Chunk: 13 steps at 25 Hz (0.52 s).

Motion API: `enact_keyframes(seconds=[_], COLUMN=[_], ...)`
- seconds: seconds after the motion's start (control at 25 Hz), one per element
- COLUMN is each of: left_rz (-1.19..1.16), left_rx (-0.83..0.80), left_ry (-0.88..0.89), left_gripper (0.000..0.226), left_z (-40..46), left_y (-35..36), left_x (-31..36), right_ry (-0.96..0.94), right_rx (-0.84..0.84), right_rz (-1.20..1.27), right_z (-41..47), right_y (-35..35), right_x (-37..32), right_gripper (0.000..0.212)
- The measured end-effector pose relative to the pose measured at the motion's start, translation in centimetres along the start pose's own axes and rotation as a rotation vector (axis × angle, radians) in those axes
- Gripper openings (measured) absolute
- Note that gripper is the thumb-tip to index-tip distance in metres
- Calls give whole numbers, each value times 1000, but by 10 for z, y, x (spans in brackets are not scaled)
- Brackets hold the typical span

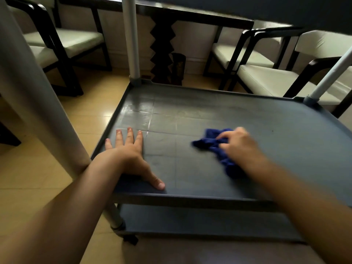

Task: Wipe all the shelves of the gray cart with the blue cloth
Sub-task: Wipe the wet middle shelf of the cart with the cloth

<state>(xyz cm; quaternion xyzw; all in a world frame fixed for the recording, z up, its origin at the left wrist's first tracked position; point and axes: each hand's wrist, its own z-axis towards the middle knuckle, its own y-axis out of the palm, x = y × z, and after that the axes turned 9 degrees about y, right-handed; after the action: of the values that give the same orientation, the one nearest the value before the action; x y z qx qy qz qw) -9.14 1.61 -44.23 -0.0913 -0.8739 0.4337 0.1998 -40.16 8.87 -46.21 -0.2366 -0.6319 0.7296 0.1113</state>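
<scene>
The right hand is closed around the crumpled blue cloth and presses it on the middle shelf of the gray cart. This hand looks blurred. The left hand lies flat and open on the same shelf, near its left rim, holding nothing.

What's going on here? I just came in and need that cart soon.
A person is wiping the middle shelf of the gray plastic cart. The right hand presses a crumpled blue cloth onto the shelf, blurred mid-stroke. The left hand lies flat and open near the shelf's left edge, bracing. A lower shelf sits below.
</scene>
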Motion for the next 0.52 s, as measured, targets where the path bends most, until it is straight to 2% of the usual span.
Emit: enact_keyframes(seconds=[0.12,0.24,0.32,0.4,0.52], left_rz=[4,-5,-4,-12,-32], left_rx=[6,1,1,11,19], left_ry=[9,26,28,31,40], left_gripper=[187,186,187,190,195], left_z=[-2,-3,-3,-2,2], left_y=[0,-1,0,1,3], left_x=[1,0,-1,-2,-5], right_ry=[334,494,449,295,-5], right_rx=[39,20,92,191,150], right_rz=[-191,-73,-4,105,268], right_z=[20,29,32,35,34], right_y=[-39,-58,-59,-55,-37], right_x=[136,206,172,106,12], right_gripper=[24,28,28,30,34])
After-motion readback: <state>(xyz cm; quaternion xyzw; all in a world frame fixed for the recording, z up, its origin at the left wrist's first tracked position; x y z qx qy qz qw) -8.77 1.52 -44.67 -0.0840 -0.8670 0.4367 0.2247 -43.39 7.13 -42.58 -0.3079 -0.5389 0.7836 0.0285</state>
